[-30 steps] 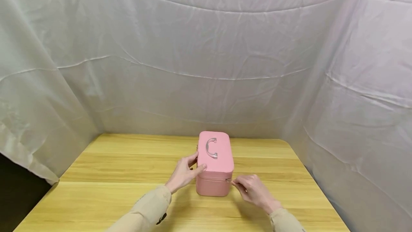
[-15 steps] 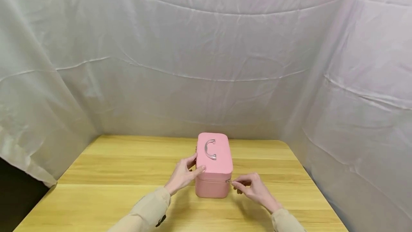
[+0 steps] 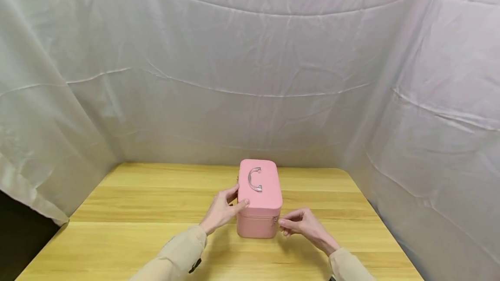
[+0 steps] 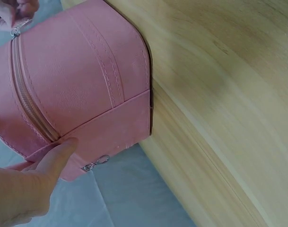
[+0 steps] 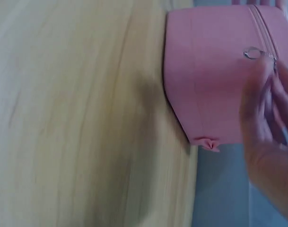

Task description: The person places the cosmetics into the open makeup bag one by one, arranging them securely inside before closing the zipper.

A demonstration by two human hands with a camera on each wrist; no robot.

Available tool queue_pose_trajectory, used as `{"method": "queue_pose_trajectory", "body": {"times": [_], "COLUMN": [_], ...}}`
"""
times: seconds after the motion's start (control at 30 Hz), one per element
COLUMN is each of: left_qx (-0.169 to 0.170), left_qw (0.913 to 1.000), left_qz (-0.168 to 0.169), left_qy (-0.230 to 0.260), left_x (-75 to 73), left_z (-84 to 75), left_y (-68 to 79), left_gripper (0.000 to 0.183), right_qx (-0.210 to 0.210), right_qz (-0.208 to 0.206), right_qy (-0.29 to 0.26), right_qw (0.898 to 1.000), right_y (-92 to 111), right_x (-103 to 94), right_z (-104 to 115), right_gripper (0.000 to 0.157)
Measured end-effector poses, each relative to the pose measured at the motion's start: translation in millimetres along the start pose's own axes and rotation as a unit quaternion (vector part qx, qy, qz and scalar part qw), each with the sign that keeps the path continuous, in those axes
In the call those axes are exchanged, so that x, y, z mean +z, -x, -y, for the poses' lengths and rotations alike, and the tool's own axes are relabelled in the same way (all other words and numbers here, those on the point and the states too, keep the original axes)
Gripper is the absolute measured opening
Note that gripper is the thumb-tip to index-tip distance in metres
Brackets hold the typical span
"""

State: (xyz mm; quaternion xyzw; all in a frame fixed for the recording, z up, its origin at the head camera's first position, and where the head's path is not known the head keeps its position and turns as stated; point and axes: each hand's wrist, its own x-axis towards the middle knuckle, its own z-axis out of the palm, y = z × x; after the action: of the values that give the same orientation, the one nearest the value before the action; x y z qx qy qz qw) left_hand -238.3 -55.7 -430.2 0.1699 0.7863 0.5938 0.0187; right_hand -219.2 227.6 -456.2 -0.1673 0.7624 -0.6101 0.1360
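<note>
A pink cosmetic case (image 3: 259, 194) with a curved silver handle (image 3: 251, 180) stands closed on the wooden table. My left hand (image 3: 220, 212) holds its near left corner, thumb over the lid edge and fingers along the left side. In the left wrist view that thumb (image 4: 58, 156) lies at the end of the visible zipper (image 4: 28, 94). At the near right corner, my right hand (image 3: 306, 227) pinches the silver zipper pull (image 4: 16, 32) between thumb and forefinger. The pull's ring (image 5: 246, 53) sticks out past the fingertips in the right wrist view.
A second zipper pull (image 4: 89, 167) hangs on the case's left side. One lower side carries a small pink bow (image 5: 210, 144). Pale cloth (image 3: 250, 120) hangs behind and beside the wooden table (image 3: 156, 198).
My right hand has shifted slightly, its fingers turning at the zipper pull by the near right corner. The left hand keeps its hold, and the case stays almost in place.
</note>
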Motion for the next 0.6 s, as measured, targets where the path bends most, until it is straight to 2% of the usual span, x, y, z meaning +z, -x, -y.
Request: {"method": "queue_pose_trajectory", "body": {"times": [0.1,0.23,0.33,0.43,0.53,0.6], "left_qx": [-0.001,0.0,0.001,0.004,0.002,0.0], "left_qw": [1.0,1.0,1.0,1.0,1.0,1.0], "left_qz": [0.0,0.001,0.002,0.001,-0.001,-0.002], "left_qy": [-0.003,-0.001,0.0,0.0,-0.002,-0.003], "left_x": [-0.2,-0.6,-0.4,0.1,-0.2,-0.5], "left_z": [-0.5,-2.0,-2.7,-2.8,-3.1,-2.2], "left_y": [0.1,1.1,1.4,1.4,1.3,0.8], "left_gripper": [0.073,0.073,0.073,0.073,0.073,0.072], "right_qx": [-0.002,-0.025,-0.067,-0.132,-0.199,-0.235], "right_qz": [-0.052,-0.128,-0.18,-0.217,-0.219,-0.208], "right_qy": [0.073,0.182,0.259,0.33,0.369,0.383], "right_qw": [0.996,0.975,0.947,0.909,0.881,0.869], "right_y": [0,-2,-5,-6,-6,-7], "right_x": [10.2,24.6,31.8,35.2,34.5,32.6], "right_z": [2,3,2,0,-2,-3], "right_gripper": [0.036,0.029,0.025,0.025,0.021,0.017]}}
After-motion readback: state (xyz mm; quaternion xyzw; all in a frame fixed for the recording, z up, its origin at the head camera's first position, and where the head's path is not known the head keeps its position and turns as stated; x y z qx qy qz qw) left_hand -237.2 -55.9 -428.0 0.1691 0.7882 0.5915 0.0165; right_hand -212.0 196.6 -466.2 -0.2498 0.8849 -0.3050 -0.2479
